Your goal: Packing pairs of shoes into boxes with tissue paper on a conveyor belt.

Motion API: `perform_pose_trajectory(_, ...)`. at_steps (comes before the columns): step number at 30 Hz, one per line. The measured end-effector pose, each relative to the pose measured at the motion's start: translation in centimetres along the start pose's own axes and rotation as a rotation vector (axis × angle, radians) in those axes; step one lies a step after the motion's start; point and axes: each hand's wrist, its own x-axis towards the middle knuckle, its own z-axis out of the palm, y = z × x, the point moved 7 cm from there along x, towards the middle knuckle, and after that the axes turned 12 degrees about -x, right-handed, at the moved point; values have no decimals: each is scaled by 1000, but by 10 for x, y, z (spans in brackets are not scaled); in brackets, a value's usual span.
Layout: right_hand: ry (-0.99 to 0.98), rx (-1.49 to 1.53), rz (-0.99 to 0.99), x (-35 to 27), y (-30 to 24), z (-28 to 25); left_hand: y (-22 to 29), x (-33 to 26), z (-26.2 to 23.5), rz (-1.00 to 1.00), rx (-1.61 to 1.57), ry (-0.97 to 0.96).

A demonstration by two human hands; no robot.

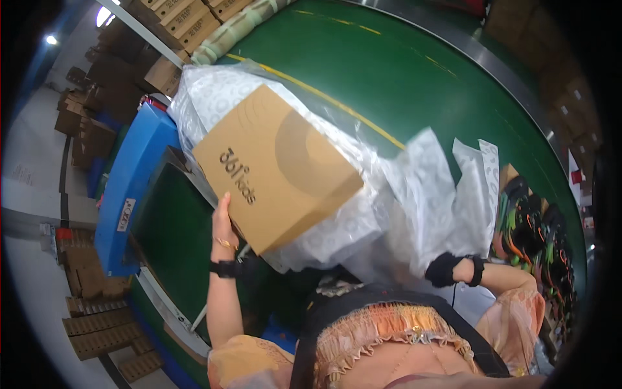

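Left hand (224, 223) on the box (278, 172), right hand (442, 270) by the paper (418, 194)

The left forearm rises nearly straight from the lower edge, a bracelet and black band at its wrist; the left grip is on the box, fingers laid along its near left edge; the right elbow is bent out to the side, and its forearm points inward, ending in a dark-covered hand just beside the lower edge of the paper; its fingers cannot be made out, so I cannot tell whether that grip holds anything.

The brown box lies turned and tilted over the white patterned paper and clear plastic, in front of the person; its visible faces are closed, its contents hidden; more boxes (184, 23) are stacked at upper left.

The green tabletop (389, 71) spreads beyond the paper to a curved metal rim (512, 81), a yellow line running across it; shoes (528, 230) crowd the right side, beyond the right hand; a blue panel (139, 188) stands left of the box.
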Motion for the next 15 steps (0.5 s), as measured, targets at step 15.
perform_pose_trajectory(15, 1698, 62, 259, -26, -64, -271, 112, -131, 245, 277, 288, -975)
